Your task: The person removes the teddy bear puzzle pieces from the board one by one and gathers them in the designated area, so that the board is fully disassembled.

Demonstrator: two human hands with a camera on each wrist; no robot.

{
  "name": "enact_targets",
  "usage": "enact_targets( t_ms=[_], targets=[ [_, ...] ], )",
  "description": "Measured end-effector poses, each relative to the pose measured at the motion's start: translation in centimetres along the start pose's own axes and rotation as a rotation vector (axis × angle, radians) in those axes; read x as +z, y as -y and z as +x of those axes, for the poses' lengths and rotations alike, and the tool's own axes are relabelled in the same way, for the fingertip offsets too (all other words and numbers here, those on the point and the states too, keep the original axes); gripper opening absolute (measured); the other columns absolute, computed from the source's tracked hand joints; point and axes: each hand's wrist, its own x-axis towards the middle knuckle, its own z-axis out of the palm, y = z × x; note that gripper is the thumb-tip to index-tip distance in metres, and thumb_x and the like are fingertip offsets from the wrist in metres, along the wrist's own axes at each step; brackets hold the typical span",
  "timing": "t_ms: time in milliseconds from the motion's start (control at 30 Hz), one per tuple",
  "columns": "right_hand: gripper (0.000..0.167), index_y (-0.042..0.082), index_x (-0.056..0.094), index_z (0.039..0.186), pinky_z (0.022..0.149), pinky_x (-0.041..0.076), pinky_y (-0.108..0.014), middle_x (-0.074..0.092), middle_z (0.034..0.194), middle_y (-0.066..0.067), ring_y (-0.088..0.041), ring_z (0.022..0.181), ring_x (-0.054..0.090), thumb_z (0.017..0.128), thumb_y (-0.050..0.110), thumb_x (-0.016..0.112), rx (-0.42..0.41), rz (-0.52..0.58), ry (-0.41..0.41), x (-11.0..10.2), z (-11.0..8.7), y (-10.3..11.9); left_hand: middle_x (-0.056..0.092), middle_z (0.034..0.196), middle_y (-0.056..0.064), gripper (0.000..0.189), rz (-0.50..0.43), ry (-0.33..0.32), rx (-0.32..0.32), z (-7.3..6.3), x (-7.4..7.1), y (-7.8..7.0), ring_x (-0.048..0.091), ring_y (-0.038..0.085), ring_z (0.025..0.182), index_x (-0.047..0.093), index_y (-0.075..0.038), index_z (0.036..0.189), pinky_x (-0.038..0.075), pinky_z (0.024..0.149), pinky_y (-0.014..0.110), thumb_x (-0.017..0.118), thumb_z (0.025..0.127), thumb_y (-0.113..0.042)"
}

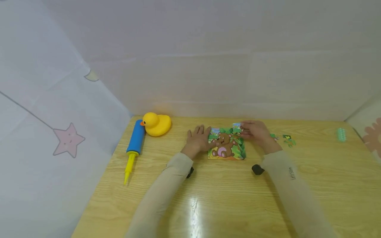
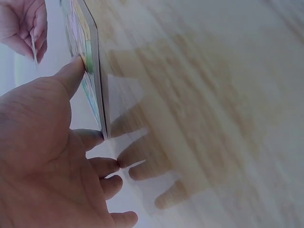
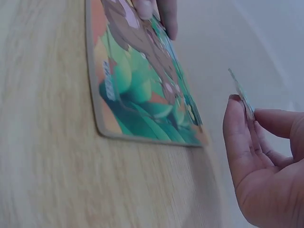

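A jigsaw puzzle board with a brown bear picture lies flat on the wooden table. My left hand is at its left side, fingers spread; in the left wrist view the thumb rests on the board's edge while the other fingertips touch the table. Over the board's upper right corner, my right hand pinches a puzzle piece between thumb and fingers. The right wrist view shows this thin piece edge-on, raised above the board.
Several loose puzzle pieces lie right of my right hand, partly behind the wrist. At the left stand a yellow rubber duck and a blue and yellow hand pump. A small mint-green bumpy object sits at the far right.
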Motion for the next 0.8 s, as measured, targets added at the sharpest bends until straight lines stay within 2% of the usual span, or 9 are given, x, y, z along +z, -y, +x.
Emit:
enact_targets(
  t_ms=[133,367,500,800],
  targets=[
    [0.055,-0.004,0.039,0.152,0.086,0.06,-0.026,0.068,0.095,0.008,-0.007,0.075,0.068,0.105,0.018,0.056,-0.011,0.005,-0.003,-1.1,-0.5,0.2,0.01,0.173,0.009,0.085,0.004,0.001,0.004,0.1,0.1,0.0,0.009,0.03,0.16,0.016,-0.027,0.165,0.01,0.126,0.062,0.049,0.097,-0.067],
    [0.058,-0.003,0.034,0.155,0.097,0.057,-0.027,0.056,0.116,0.001,-0.007,0.088,0.064,0.107,0.025,0.052,-0.021,-0.065,0.005,-2.9,-1.1,0.2,0.012,0.172,0.01,0.084,-0.008,-0.015,0.017,0.0,0.1,0.0,0.01,0.031,0.16,0.018,-0.026,0.164,0.01,0.126,0.063,0.049,0.098,-0.067],
    [0.061,-0.001,0.031,0.157,0.1,0.055,-0.027,0.051,0.122,0.0,-0.008,0.091,0.061,0.107,0.028,0.052,-0.007,-0.067,-0.001,-3.6,-1.3,0.1,0.012,0.172,0.01,0.085,0.0,-0.015,0.011,0.0,0.2,0.0,0.011,0.031,0.16,0.018,-0.027,0.164,0.011,0.126,0.063,0.049,0.097,-0.069],
    [0.059,0.002,0.033,0.157,0.1,0.055,-0.027,0.053,0.119,0.003,-0.007,0.091,0.062,0.108,0.027,0.051,-0.005,-0.044,-0.026,-5.4,-1.6,-0.1,0.011,0.172,0.009,0.085,-0.006,-0.009,0.009,0.2,0.1,0.1,0.01,0.031,0.16,0.017,-0.028,0.164,0.01,0.126,0.062,0.048,0.097,-0.069]
  ],
)
